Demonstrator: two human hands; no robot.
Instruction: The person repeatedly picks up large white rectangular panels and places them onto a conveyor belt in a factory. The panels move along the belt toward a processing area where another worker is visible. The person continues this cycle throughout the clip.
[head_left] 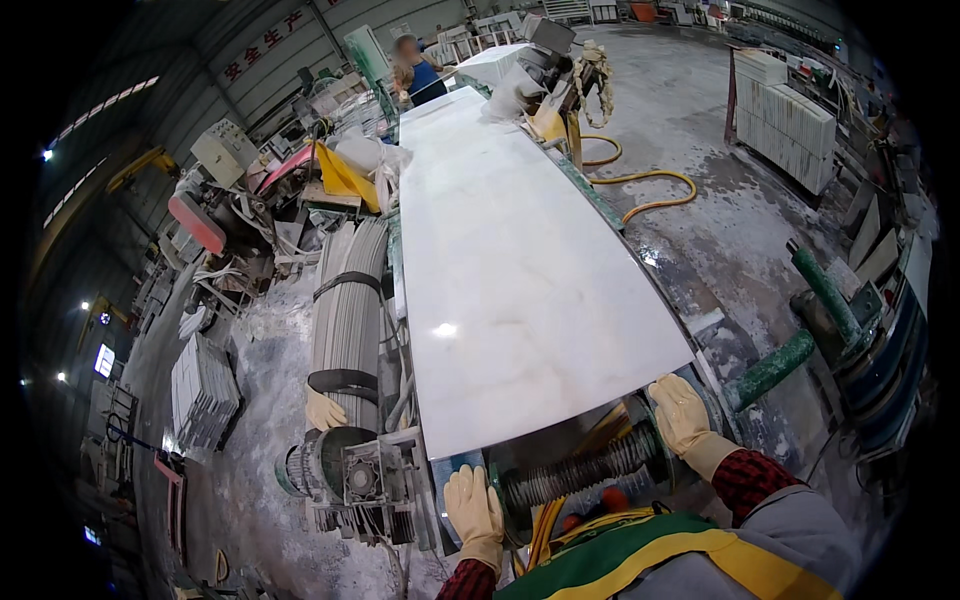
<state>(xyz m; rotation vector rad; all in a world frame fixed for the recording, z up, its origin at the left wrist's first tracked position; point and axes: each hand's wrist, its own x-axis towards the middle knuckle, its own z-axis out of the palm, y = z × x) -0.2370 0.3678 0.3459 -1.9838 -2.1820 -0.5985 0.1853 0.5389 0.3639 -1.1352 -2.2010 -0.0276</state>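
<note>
A long, polished white stone slab (520, 290) lies flat on a machine bed and stretches away from me. My left hand (474, 510), in a cream rubber glove, rests flat on the blue frame (448, 480) just below the slab's near left corner. At the near right corner is my right hand (683, 412), gloved alike, its fingers laid out at the slab's edge. Neither hand shows anything in its grasp. Between them, under the slab's near edge, runs a ribbed dark roller (580, 472).
A cream glove (324, 410) lies near an electric motor (345, 470) on the left. Behind it stands a strapped bundle of grey strips (347, 300). Green pipes (770, 370) jut out at right. A yellow hose (660, 180) curls over the wet floor. A person (418, 75) stands beyond the slab.
</note>
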